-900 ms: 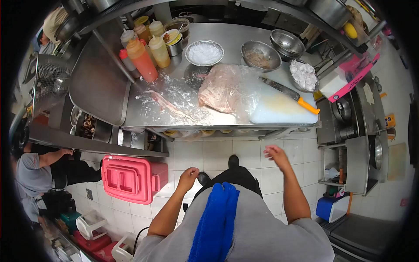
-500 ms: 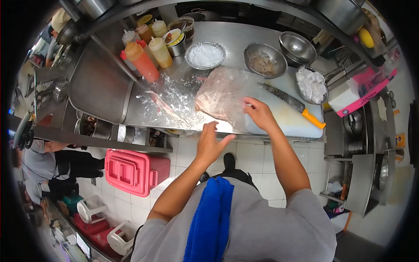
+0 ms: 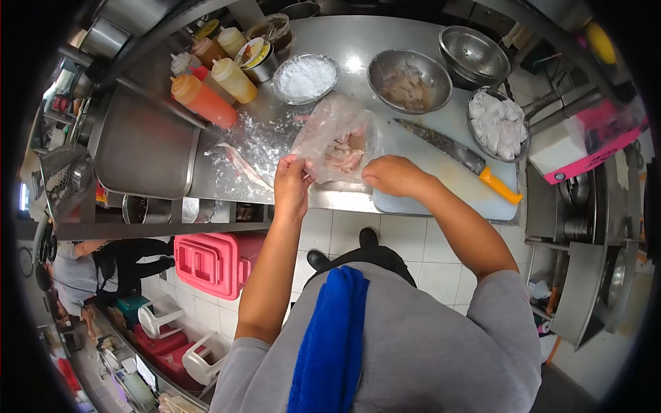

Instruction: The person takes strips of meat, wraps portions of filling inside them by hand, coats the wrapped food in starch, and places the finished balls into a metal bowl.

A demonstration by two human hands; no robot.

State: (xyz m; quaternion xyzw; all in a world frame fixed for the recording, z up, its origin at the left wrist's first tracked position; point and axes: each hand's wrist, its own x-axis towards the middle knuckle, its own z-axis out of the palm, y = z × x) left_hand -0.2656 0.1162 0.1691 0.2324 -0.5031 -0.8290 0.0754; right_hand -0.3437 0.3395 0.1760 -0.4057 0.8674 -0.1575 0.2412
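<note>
Bag (image 3: 322, 129) in left hand (image 3: 292, 184), right hand (image 3: 395, 175) at edge, seemingly meat (image 3: 344, 154) inside.

Counter (image 3: 354, 40): open lane between powder bowl (image 3: 305, 78) and steel bowl (image 3: 410, 81).
Left side: clustered bottles (image 3: 213, 93) and a slanting post (image 3: 160, 101) obstruct.
Cutting board (image 3: 406, 186): knife (image 3: 449, 149) lies diagonally across.
Right side: colander (image 3: 474, 55) obstructs beyond the board.

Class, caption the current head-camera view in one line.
Left hand and right hand hold a plastic bag of raw meat at a powder-dusted steel counter.
</note>
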